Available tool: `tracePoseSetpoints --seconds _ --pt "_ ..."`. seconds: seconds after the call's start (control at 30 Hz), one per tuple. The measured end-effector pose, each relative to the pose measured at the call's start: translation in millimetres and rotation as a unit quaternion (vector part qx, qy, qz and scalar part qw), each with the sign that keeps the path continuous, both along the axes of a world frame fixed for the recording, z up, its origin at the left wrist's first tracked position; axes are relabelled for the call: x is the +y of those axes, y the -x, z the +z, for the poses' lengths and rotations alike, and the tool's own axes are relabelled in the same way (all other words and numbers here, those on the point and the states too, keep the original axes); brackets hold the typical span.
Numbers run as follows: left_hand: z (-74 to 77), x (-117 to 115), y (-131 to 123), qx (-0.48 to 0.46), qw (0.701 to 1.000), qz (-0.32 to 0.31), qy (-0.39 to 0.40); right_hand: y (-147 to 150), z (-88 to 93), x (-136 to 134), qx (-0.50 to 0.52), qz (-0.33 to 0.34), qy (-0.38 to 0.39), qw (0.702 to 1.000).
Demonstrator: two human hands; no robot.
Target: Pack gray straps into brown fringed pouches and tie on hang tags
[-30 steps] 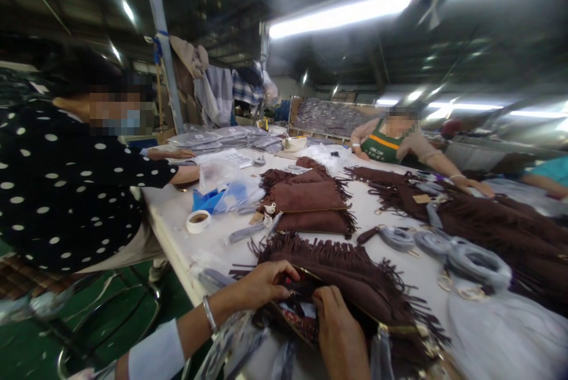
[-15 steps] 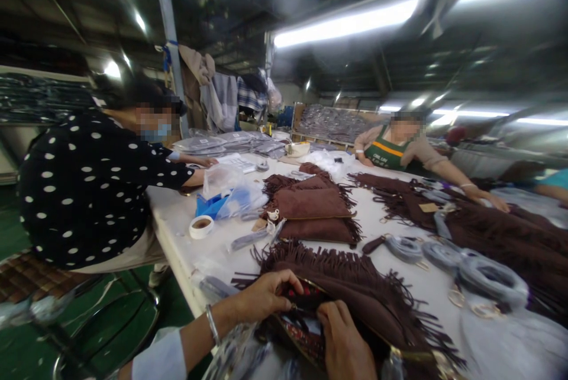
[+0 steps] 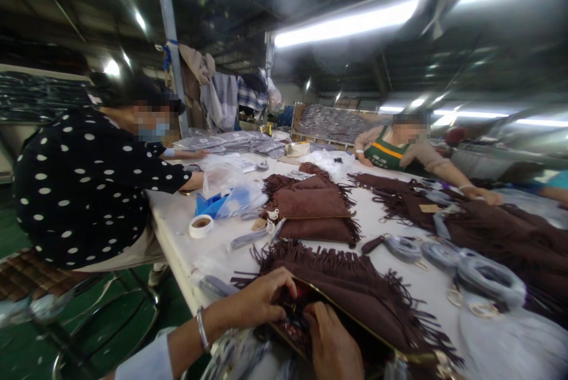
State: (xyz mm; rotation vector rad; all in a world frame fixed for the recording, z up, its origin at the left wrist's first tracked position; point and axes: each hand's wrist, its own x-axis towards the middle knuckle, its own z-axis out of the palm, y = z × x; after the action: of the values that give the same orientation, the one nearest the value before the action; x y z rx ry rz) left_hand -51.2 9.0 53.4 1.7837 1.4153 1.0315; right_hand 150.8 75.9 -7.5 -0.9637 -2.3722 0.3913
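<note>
A dark brown fringed bag (image 3: pixel 337 273) lies at the table's near edge, its gold-toothed zip open and a patterned red lining showing inside. My left hand (image 3: pixel 257 300), with a silver bangle at the wrist, is closed on the left end of the bag's opening, thumb and fingers curled at the zip edge. Beside it, my right hand (image 3: pixel 331 338) reaches into the mouth of the bag with its fingers bent together. Something dark sits between the two hands; the fingertips and what the right hand holds are hidden in the opening.
Brown fringed bags (image 3: pixel 315 203) are stacked beyond, near a tape roll (image 3: pixel 201 226) and a blue tape dispenser (image 3: pixel 213 205). Wrapped grey straps (image 3: pixel 490 279) lie at right beside a brown pile (image 3: pixel 501 226). Co-workers sit left (image 3: pixel 84 190) and across (image 3: pixel 386 149).
My hands have shifted slightly left and deeper into the bag, and its upper edge is raised more. The co-worker across has drawn a hand back a little over the brown pile.
</note>
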Motion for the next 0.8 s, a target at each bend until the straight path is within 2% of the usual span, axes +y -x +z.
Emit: tracePoseSetpoints --seconds 0.17,0.3,0.43,0.53,0.67,0.8 --pt "-10.0 3.8 -6.1 0.07 0.996 0.045 -0.026 0.3 4.6 -2.9 -0.003 0.013 0.023 1.0" --pt "-13.4 4.6 -13.0 0.116 0.989 0.082 -0.045 0.3 12.3 -7.4 -0.044 0.005 0.011 0.999" --pt "-9.5 0.0 -13.0 0.166 0.984 0.039 -0.051 -0.8 20.2 -12.4 -0.082 -0.018 -0.015 0.996" --pt "-8.5 -3.7 -12.8 0.177 0.982 0.018 -0.064 0.4 26.8 -16.7 -0.102 -0.024 -0.008 0.994" --pt "-9.7 -5.2 -14.6 0.124 0.989 0.03 -0.075 0.8 33.4 -20.5 -0.138 -0.021 -0.019 0.99" --pt "-7.3 -5.7 -11.1 -0.04 0.998 0.042 -0.014 -18.1 34.6 -19.6 -0.158 -0.035 -0.115 0.98"
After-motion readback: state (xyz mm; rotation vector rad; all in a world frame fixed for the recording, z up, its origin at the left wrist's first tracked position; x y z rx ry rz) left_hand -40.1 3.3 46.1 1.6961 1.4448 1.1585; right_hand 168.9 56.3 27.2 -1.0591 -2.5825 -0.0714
